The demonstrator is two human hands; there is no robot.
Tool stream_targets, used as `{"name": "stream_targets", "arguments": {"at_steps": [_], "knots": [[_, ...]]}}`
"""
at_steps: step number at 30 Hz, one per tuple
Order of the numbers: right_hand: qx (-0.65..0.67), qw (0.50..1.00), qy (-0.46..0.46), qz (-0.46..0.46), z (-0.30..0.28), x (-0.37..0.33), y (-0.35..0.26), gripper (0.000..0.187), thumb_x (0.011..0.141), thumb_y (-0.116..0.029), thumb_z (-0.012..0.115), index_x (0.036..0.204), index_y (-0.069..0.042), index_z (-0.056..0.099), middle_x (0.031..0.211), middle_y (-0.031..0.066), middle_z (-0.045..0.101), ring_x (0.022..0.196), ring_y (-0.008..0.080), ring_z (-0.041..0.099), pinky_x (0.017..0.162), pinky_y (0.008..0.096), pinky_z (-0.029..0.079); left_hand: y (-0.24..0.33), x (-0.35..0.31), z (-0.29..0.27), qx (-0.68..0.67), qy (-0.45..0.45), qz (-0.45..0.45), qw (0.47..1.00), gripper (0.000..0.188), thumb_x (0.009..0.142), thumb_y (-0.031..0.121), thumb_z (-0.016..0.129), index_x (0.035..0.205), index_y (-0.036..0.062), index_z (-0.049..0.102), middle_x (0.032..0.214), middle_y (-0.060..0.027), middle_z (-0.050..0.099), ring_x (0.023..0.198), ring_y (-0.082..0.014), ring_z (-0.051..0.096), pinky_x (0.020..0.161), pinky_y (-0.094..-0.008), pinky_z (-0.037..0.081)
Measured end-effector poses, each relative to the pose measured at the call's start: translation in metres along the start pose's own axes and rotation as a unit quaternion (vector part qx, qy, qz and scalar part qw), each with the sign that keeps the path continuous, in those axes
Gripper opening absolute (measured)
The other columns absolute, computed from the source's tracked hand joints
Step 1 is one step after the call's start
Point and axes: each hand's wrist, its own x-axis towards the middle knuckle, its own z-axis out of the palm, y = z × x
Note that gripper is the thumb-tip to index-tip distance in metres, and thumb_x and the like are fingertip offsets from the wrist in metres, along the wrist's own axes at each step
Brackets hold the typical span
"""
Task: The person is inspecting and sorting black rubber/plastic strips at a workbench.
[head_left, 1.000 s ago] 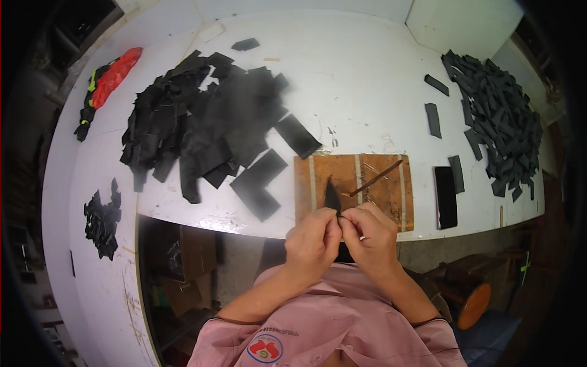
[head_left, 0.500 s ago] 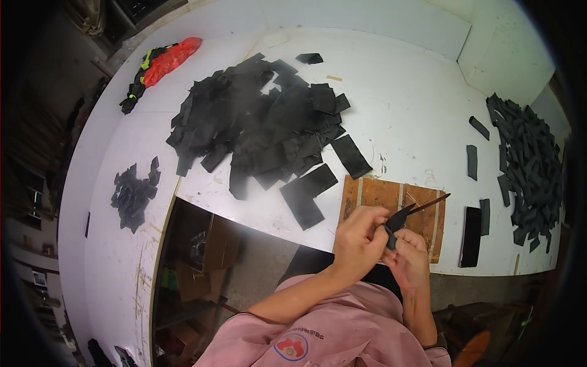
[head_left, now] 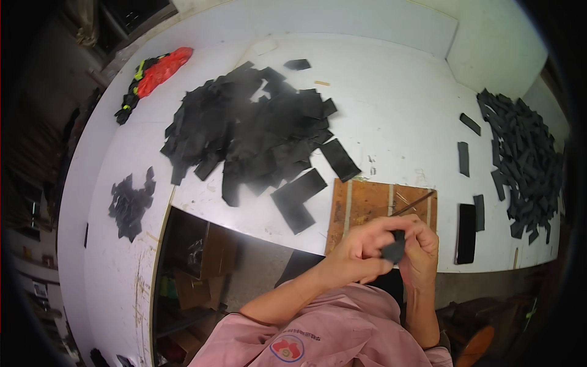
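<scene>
A small piece of dark grey-black fabric [head_left: 393, 249] is bunched between my two hands, close to my body. My left hand [head_left: 359, 248] grips it from the left, fingers curled and the thumb pressed on its lower part. On its other side my right hand [head_left: 420, 248] pinches it with bent fingers. Just beyond my fingertips a thin dark rod [head_left: 417, 201] slants up to the right over a brown wooden board [head_left: 367, 199]. My hands hide the rod's near end.
A large heap of black fabric pieces [head_left: 244, 128] covers the table's middle left, with a smaller pile [head_left: 131, 205] beyond the table's cutout. Narrow folded strips [head_left: 526, 165] lie heaped at right, near a black phone-like slab [head_left: 466, 232]. A red plastic bag [head_left: 165, 72] sits far left.
The fabric has come away from the rod's near end and down toward my body, now more bunched. Both hands have closed in together around it. The whole view has shifted slightly.
</scene>
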Motion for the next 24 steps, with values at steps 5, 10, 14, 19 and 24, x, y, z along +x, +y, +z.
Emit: {"name": "stream_targets", "arguments": {"at_steps": [5, 10, 14, 19, 24], "knots": [[-0.263, 0.96, 0.023, -0.091, 0.006, 0.005, -0.016, 0.004, 0.075, 0.002, 0.054, 0.076, 0.001, 0.051, 0.08, 0.0083, 0.053, 0.068, 0.0118, 0.047, 0.061, 0.0223, 0.039, -0.02, 0.006, 0.008, 0.35, 0.252, 0.192, 0.882, 0.018, 0.078, -0.006, 0.052, 0.095, -0.0006, 0.057, 0.078, -0.0016, 0.05, 0.055, -0.0032, 0.044, 0.049, -0.0164, 0.036], [-0.38, 0.915, -0.005, -0.135, 0.009, 0.018, -0.041, 0.005, 0.076, 0.0, 0.056, 0.075, 0.001, 0.05, 0.077, 0.0078, 0.052, 0.061, 0.0134, 0.047, 0.054, 0.0227, 0.039, -0.007, 0.021, 0.019, 0.218, 0.229, 0.171, 0.933, 0.011, 0.082, -0.002, 0.052, 0.093, -0.0019, 0.055, 0.092, -0.0092, 0.056, 0.052, -0.0055, 0.049, 0.044, -0.0182, 0.039], [-0.257, 0.966, -0.018, -0.028, 0.013, 0.036, -0.072, 0.013, 0.082, -0.009, 0.055, 0.073, -0.002, 0.049, 0.064, 0.0004, 0.047, 0.055, 0.0074, 0.042, 0.049, 0.0204, 0.034, 0.03, 0.036, 0.029, -0.038, 0.069, 0.087, 0.993, 0.016, 0.083, -0.002, 0.05, 0.098, -0.0027, 0.05, 0.088, -0.0122, 0.056, 0.039, -0.0045, 0.042, 0.034, -0.0175, 0.033], [-0.155, 0.979, -0.087, 0.104, 0.013, 0.058, -0.087, 0.023, 0.087, -0.022, 0.052, 0.071, -0.006, 0.05, 0.059, -0.0047, 0.045, 0.052, 0.002, 0.037, 0.047, 0.0175, 0.03, 0.041, 0.053, 0.023, -0.399, -0.167, -0.043, 0.901, 0.031, 0.089, 0.004, 0.038, 0.119, -0.0028, 0.035, 0.083, -0.0137, 0.057, 0.031, -0.0038, 0.031, 0.029, -0.0173, 0.028], [-0.056, 0.966, -0.07, 0.244, -0.042, 0.054, -0.016, 0.028, 0.086, -0.028, 0.053, 0.068, -0.007, 0.05, 0.058, -0.0032, 0.046, 0.051, 0.0035, 0.04, 0.047, 0.018, 0.031, 0.0, 0.057, -0.041, -0.385, 0.111, -0.088, 0.912, 0.031, 0.088, 0.008, 0.042, 0.117, -0.0029, 0.042, 0.077, -0.0093, 0.058, 0.031, -0.004, 0.029, 0.03, -0.0169, 0.028]]}}
